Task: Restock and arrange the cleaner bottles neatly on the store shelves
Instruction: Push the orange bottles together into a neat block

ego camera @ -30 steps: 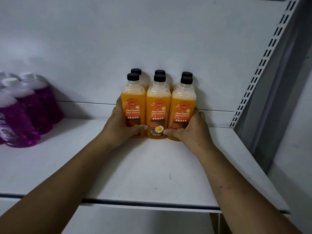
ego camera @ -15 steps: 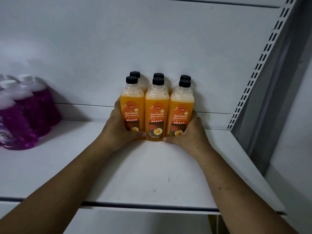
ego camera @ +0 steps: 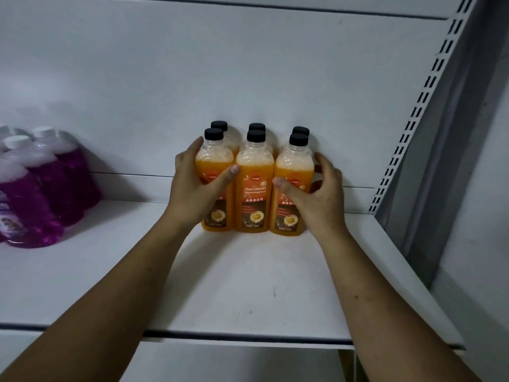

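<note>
Several orange floor-cleaner bottles with black caps stand in two rows of three at the back of the white shelf (ego camera: 248, 285). My left hand (ego camera: 192, 188) grips the front left bottle (ego camera: 213, 158), thumb across its label and fingers round its left side. My right hand (ego camera: 316, 199) wraps the front right bottle (ego camera: 294, 164), thumb on its front and fingers curled round its right side. The front middle bottle (ego camera: 254, 183) stands between them, label facing me. The back row shows only caps and shoulders.
Purple cleaner bottles (ego camera: 33, 205) with white caps stand in a group at the shelf's left end. A slotted metal upright (ego camera: 421, 106) bounds the shelf on the right. The white back panel rises right behind the orange bottles.
Both hands have slid up from the bases of the outer front bottles to their upper bodies. The orange group stands closer to the back panel.
</note>
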The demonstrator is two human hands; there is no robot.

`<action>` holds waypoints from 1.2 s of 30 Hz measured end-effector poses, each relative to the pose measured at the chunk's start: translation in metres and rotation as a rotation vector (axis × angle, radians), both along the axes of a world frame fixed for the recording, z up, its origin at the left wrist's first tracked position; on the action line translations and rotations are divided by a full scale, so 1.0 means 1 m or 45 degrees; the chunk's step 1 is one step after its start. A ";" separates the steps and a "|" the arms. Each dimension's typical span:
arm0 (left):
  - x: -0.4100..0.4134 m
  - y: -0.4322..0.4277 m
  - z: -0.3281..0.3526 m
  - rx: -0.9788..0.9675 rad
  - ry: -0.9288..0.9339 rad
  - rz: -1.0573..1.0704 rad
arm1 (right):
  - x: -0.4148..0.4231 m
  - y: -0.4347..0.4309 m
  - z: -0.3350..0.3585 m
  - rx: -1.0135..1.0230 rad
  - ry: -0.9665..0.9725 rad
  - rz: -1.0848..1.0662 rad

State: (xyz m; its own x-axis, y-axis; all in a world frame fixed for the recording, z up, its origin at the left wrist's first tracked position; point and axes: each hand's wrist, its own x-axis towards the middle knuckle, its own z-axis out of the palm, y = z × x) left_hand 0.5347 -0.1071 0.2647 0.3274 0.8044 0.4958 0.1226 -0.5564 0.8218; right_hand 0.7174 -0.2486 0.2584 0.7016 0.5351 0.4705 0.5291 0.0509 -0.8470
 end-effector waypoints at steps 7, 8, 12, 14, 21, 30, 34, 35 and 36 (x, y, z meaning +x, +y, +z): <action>0.004 0.001 0.000 0.005 0.009 0.012 | 0.003 0.007 0.000 0.027 -0.055 0.000; 0.003 0.001 0.000 0.011 0.011 0.007 | 0.004 0.007 -0.001 0.028 -0.058 0.000; 0.001 0.001 0.001 0.031 0.000 -0.022 | 0.003 0.009 -0.003 -0.001 -0.062 0.013; 0.001 0.000 0.002 0.048 -0.001 -0.022 | 0.003 0.009 -0.003 0.003 -0.068 0.000; -0.006 0.006 0.005 0.192 -0.072 -0.111 | 0.001 0.008 0.004 0.145 -0.261 0.082; 0.000 0.009 0.005 0.209 0.038 -0.069 | 0.004 0.014 0.005 0.068 -0.246 0.114; -0.002 0.005 0.001 0.178 -0.026 -0.114 | 0.004 0.011 0.002 0.079 -0.237 0.135; -0.003 0.006 0.000 0.175 -0.038 -0.138 | 0.004 0.010 0.001 0.073 -0.231 0.156; -0.005 0.008 -0.002 0.173 -0.037 -0.167 | 0.003 0.007 0.001 0.053 -0.222 0.183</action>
State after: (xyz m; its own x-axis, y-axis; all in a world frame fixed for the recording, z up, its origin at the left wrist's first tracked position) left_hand 0.5299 -0.0991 0.2627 0.4091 0.6808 0.6076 0.0187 -0.6719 0.7404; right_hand 0.7207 -0.2413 0.2594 0.5256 0.6013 0.6018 0.6522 0.1693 -0.7389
